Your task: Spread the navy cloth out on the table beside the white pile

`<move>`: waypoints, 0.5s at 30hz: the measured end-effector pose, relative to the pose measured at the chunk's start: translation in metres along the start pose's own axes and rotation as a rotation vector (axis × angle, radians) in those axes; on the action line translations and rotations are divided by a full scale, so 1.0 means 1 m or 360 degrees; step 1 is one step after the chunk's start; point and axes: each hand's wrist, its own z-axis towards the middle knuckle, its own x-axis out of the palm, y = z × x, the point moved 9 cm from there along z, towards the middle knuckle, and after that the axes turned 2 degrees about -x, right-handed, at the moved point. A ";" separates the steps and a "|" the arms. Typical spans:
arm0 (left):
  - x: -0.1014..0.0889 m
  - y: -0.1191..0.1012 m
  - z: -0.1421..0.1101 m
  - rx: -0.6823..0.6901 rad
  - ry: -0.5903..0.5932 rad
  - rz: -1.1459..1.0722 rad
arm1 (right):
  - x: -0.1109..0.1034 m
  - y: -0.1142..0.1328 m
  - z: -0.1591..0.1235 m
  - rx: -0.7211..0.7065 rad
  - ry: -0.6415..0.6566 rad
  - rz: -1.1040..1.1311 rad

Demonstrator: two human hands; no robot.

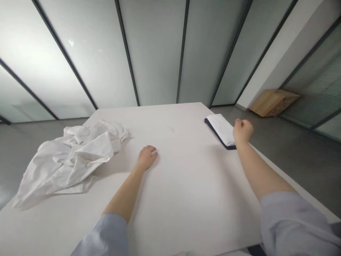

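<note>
My left hand rests on the white table with its fingers curled, nothing visible in them. A crumpled white shirt lies on the table's left side, some way left of that hand. My right hand forms a loose fist at the table's right edge, just right of a folded white cloth on a dark navy layer. That hand appears apart from the cloth and holds nothing visible.
Frosted glass partitions with dark frames stand beyond the table. A grey floor surrounds it. A low wooden cabinet stands on the floor at the far right. Pale blue sleeves cover my arms.
</note>
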 end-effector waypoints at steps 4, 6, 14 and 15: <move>-0.001 0.000 0.000 0.0005 -0.0021 0.0001 | 0.033 -0.092 0.001 0.0366 0.0541 -0.0761; -0.002 -0.001 -0.001 0.0011 -0.0032 0.0000 | 0.039 -0.103 0.000 0.0346 0.0637 -0.0908; 0.001 0.001 0.001 0.0008 -0.0032 -0.0004 | 0.070 0.044 -0.054 -0.0958 0.0610 -0.0097; 0.001 0.002 0.000 0.0004 -0.0048 -0.0019 | 0.078 0.062 -0.077 -0.1055 0.0724 -0.0008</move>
